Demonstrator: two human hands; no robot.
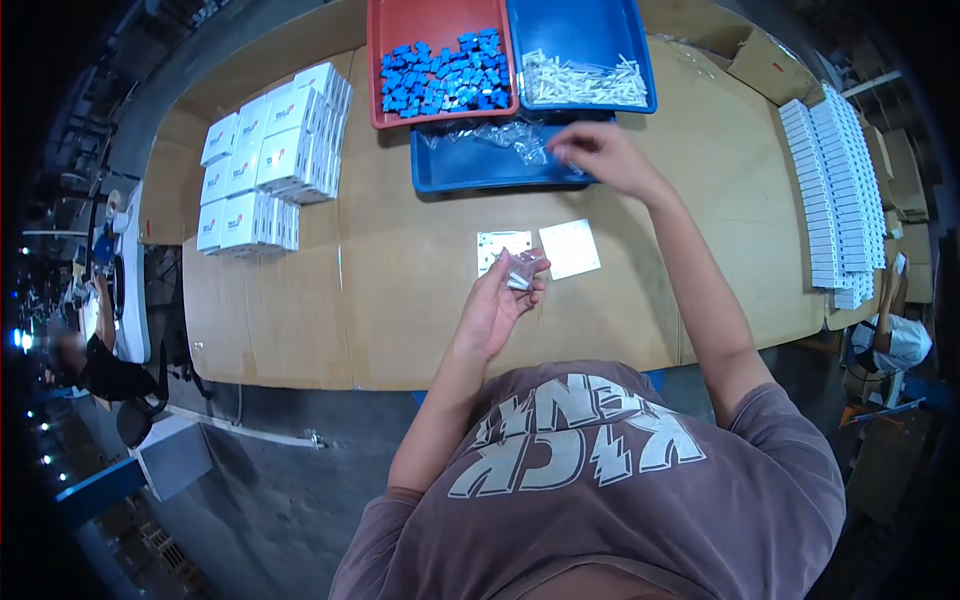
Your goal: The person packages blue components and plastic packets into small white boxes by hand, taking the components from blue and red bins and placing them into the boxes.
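My left hand [497, 305] is closed on a small clear plastic bag [522, 268] with white pieces in it, held low over the cardboard-covered table. Beneath it lies a white card with printed marks [490, 245], partly hidden by the hand. A plain white square plate [568, 249] lies just to its right. My right hand [605, 160] is over the right end of the front blue tray [470, 185], its fingers bent together and slightly blurred; what they hold, if anything, I cannot make out. Clear plastic bags [515, 138] lie in that tray near the fingertips.
Behind stand a red tray [440, 25] of blue plastic pieces [445, 80] and a blue tray [580, 25] of white slender pieces [585, 85]. White boxes [265, 150] are stacked at left, more boxes [825, 190] at right. People are at both sides beyond the table.
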